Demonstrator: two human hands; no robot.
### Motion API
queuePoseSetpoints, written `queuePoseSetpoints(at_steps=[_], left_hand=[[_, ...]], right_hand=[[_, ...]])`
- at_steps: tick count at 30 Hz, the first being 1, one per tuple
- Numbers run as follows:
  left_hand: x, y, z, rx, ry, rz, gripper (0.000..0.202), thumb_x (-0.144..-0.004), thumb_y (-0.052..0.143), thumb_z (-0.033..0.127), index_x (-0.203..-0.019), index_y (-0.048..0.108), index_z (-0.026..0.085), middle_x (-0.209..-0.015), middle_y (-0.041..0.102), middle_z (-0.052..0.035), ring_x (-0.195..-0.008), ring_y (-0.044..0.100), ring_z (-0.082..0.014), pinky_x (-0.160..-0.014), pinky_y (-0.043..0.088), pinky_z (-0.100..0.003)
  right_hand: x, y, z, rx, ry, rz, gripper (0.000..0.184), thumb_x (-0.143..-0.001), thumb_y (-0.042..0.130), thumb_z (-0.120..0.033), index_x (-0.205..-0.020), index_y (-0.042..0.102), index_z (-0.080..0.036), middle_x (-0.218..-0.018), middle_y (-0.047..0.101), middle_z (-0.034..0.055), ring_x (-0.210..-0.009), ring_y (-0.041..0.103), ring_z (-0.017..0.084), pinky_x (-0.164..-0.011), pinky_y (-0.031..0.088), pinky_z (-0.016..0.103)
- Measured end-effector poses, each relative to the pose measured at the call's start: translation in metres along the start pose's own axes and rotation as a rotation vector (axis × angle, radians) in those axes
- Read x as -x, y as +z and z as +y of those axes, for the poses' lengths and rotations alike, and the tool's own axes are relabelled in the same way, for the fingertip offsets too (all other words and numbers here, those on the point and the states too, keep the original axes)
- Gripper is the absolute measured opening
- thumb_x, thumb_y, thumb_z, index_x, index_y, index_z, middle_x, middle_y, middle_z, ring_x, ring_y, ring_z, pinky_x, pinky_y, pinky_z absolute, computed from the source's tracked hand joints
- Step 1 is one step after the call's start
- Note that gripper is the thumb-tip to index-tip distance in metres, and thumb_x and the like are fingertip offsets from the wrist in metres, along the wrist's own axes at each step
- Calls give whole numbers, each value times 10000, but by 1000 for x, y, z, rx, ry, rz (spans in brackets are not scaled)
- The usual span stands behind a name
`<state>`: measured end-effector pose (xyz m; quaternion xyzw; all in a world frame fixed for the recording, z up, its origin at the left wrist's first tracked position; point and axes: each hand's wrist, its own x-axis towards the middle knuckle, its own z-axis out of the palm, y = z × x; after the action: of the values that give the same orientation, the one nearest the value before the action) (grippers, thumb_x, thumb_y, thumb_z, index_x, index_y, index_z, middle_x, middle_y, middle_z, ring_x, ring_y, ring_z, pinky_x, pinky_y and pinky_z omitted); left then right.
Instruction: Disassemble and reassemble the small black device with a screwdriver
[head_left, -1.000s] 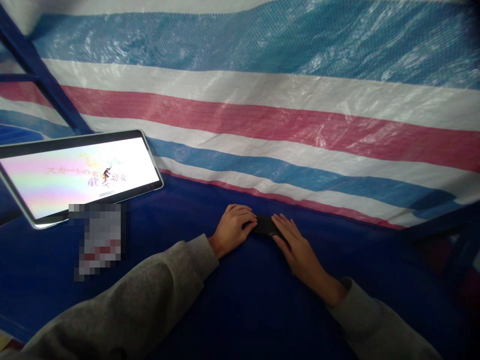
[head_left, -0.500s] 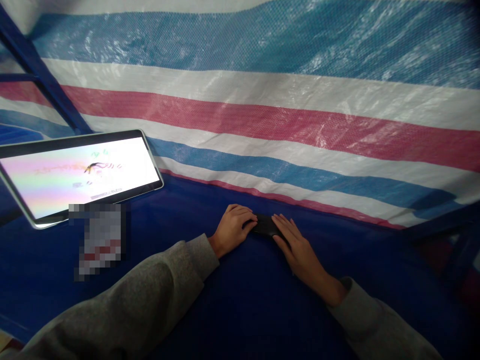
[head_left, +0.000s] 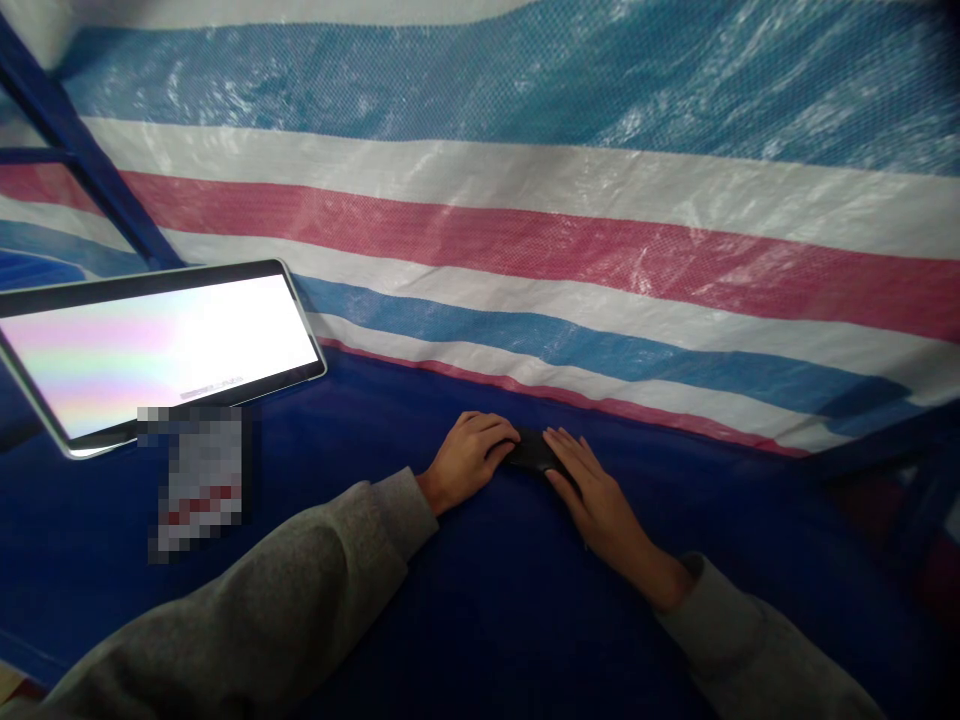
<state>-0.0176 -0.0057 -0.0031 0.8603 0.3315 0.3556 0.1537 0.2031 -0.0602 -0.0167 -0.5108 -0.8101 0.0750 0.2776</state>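
Observation:
A small flat black object (head_left: 531,452) lies on the dark blue surface (head_left: 480,600) near the striped tarp. My left hand (head_left: 466,459) rests on its left end with the fingers curled down onto it. My right hand (head_left: 592,488) lies flat over its right end, fingers stretched out and pressing it down. Most of the object is hidden under the two hands, so I cannot name it. Both arms wear grey sleeves.
A tablet (head_left: 150,350) with a bright screen leans at the left. A blurred-out patch (head_left: 199,478) sits just in front of it. A blue, white and red striped tarp (head_left: 525,220) rises behind the hands. A blue metal frame (head_left: 67,130) stands at far left.
The tablet picture has changed from text and a figure to a plain bright screen. My hands have barely shifted on the black object.

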Motion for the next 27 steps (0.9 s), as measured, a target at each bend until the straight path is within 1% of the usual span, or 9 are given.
queuePoseSetpoints(at_steps=[7,13,17,23,27], left_hand=[[0,0,-1,-10,-3,-4,123,-928,552,204,-990,657,215,-1012,703,-13,-960,641,-158,-894,417,-322],[0,2,-2,24,-5,83,87,-899,601,212,-930,683,207,-950,736,-11,-919,671,-163,-900,436,-342],[0,2,-2,47,-6,106,56,-868,642,188,-886,691,205,-949,742,-6,-935,676,-166,-903,439,-345],[-1,2,-2,52,-26,105,95,-894,601,220,-881,693,204,-936,739,-21,-921,677,-171,-909,449,-357],[-1,2,-2,11,-32,44,106,-911,576,221,-934,679,209,-945,727,-18,-913,668,-166,-898,442,-347]], right_hand=[[0,1,0,-4,-4,3,486,-965,410,-351,-1438,399,-240,-1426,491,89,-1351,405,245,-1138,271,552],[0,1,1,-7,-2,2,488,-965,409,-349,-1442,393,-246,-1429,488,86,-1355,399,246,-1136,275,553],[0,1,1,1,5,-12,485,-966,407,-346,-1435,404,-224,-1431,485,92,-1361,390,239,-1142,264,549],[0,1,1,-9,1,5,487,-965,407,-356,-1440,395,-252,-1424,495,84,-1351,404,246,-1135,274,555],[0,1,1,-11,-7,9,493,-965,407,-354,-1448,379,-262,-1425,494,79,-1352,403,247,-1135,273,558]])
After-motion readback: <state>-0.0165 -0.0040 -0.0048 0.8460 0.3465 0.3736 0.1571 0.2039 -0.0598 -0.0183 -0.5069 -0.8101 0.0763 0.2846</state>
